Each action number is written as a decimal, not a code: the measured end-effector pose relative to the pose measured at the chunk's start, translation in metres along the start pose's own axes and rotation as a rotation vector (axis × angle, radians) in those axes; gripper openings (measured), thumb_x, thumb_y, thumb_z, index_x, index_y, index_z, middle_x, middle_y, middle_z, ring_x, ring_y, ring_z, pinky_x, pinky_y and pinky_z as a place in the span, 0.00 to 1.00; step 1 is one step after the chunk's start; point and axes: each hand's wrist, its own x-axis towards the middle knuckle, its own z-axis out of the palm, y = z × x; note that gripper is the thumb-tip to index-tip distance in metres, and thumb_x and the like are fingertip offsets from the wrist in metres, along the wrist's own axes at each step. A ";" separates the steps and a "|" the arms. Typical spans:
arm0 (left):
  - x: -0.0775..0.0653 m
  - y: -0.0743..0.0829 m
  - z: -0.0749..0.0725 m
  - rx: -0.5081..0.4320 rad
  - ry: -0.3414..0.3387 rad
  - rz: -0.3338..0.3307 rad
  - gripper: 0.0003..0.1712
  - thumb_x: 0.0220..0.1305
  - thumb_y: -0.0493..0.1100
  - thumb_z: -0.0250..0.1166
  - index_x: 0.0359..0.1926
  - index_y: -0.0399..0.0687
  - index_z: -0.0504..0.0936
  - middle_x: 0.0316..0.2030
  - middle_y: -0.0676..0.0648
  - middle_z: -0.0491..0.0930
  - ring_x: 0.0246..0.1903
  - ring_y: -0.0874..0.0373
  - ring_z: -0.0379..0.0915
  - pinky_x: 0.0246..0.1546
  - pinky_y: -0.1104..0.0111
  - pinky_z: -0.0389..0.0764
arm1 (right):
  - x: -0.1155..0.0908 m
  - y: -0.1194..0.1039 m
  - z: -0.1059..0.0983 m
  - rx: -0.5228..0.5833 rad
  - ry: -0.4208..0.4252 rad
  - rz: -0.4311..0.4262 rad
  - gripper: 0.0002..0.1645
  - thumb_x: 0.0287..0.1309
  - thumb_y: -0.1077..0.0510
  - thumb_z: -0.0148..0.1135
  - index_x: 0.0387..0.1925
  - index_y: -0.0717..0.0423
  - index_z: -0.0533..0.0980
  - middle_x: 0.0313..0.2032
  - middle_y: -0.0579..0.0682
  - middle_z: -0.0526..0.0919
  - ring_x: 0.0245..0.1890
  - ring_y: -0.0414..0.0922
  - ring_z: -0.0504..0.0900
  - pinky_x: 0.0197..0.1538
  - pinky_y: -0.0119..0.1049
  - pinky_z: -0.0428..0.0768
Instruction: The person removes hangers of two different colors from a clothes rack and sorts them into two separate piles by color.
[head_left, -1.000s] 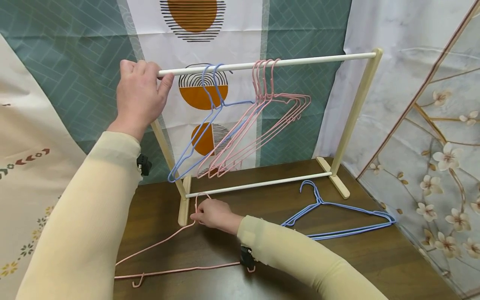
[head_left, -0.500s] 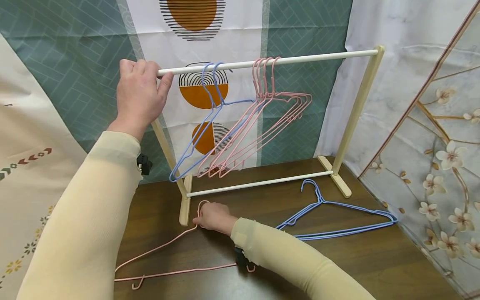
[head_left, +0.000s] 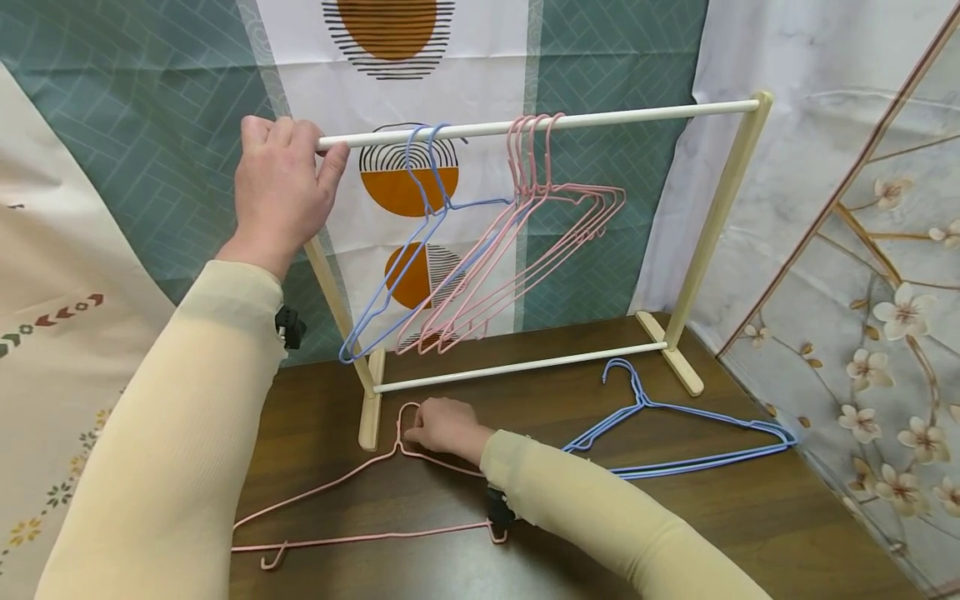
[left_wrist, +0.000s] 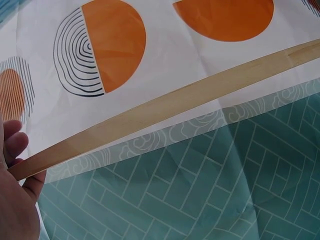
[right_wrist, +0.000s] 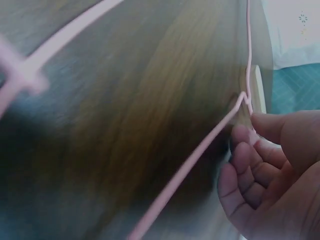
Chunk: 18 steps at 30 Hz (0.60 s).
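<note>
My left hand [head_left: 281,187] grips the upper left corner of a small clothes rack [head_left: 600,122], which has a white top rail and pale wooden posts. In the left wrist view, fingers and thumb wrap the end of the wooden post [left_wrist: 150,115]. A pink clothes hanger [head_left: 337,479] lies flat on the brown table, its hook towards the rack. Just right of its neck is my right hand [head_left: 446,427], fingers loosely curled and fingertips beside the wire. In the right wrist view, thumb and fingertips stand close to the pink hanger's neck [right_wrist: 247,99].
Two blue hangers [head_left: 390,283] hang on the rail's left half, with several pink hangers [head_left: 532,200] to their right. Stacked blue hangers [head_left: 690,462] lie on the table [head_left: 600,542] at right. A lower white bar [head_left: 517,367] joins the rack's feet. Patterned cloths hang behind and at both sides.
The pink hanger has come down towards me and settled flat on the table. My right hand has let go of its neck and shifted slightly right. My left hand keeps its place.
</note>
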 end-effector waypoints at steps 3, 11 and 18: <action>0.000 0.001 -0.001 0.003 -0.011 -0.007 0.34 0.90 0.62 0.44 0.53 0.31 0.75 0.47 0.31 0.73 0.62 0.32 0.59 0.60 0.44 0.63 | -0.008 0.010 -0.002 0.032 0.005 -0.063 0.33 0.72 0.39 0.70 0.11 0.40 0.71 0.12 0.34 0.64 0.16 0.37 0.65 0.22 0.35 0.61; 0.001 0.003 -0.002 0.004 -0.007 -0.004 0.35 0.90 0.62 0.44 0.54 0.31 0.75 0.49 0.31 0.74 0.62 0.33 0.58 0.58 0.44 0.64 | -0.047 0.012 -0.065 0.061 0.019 -0.099 0.13 0.75 0.42 0.71 0.35 0.41 0.89 0.23 0.34 0.79 0.24 0.35 0.75 0.31 0.35 0.72; -0.001 0.001 -0.003 0.003 -0.011 -0.011 0.34 0.90 0.62 0.44 0.54 0.31 0.75 0.49 0.31 0.74 0.62 0.32 0.59 0.60 0.44 0.63 | -0.063 0.033 -0.126 0.084 0.068 -0.121 0.14 0.78 0.43 0.68 0.44 0.46 0.91 0.29 0.38 0.86 0.30 0.38 0.79 0.39 0.40 0.78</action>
